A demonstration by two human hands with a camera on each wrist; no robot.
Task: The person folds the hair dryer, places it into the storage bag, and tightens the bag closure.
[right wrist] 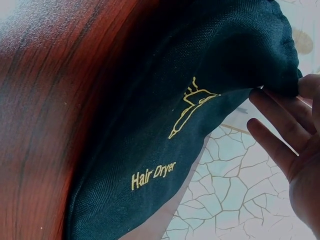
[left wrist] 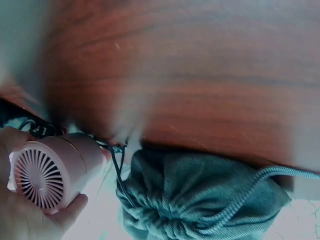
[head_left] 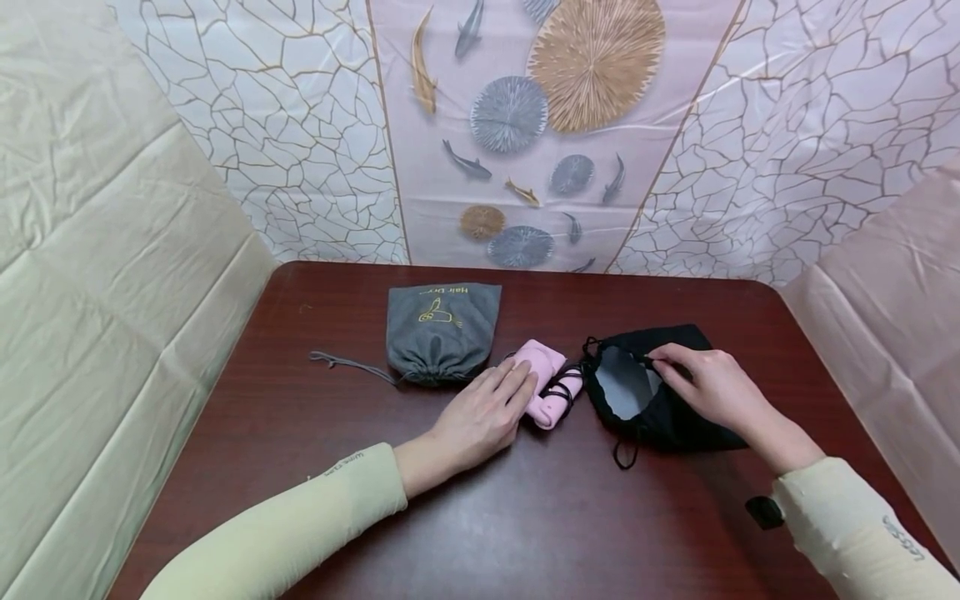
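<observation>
A pink hair dryer (head_left: 543, 360), its handle folded and a black cord wound round it, lies mid-table. My left hand (head_left: 480, 412) holds it from the left; in the left wrist view, fingers and thumb curve round the vented end of the hair dryer (left wrist: 39, 177). To the right, a black drawstring bag (head_left: 682, 421) lies with its mouth held wide, showing a pale lining. My right hand (head_left: 712, 383) pinches the rim of that mouth. Gold "Hair Dryer" lettering and a dryer outline mark the black bag (right wrist: 150, 145) in the right wrist view.
A grey drawstring bag (head_left: 442, 333) with gathered mouth lies left of the dryer, its cord (head_left: 352, 364) trailing left. The dark red table (head_left: 480, 533) meets patterned cloth (head_left: 510, 167) at the back. Plain cloth hangs on both sides.
</observation>
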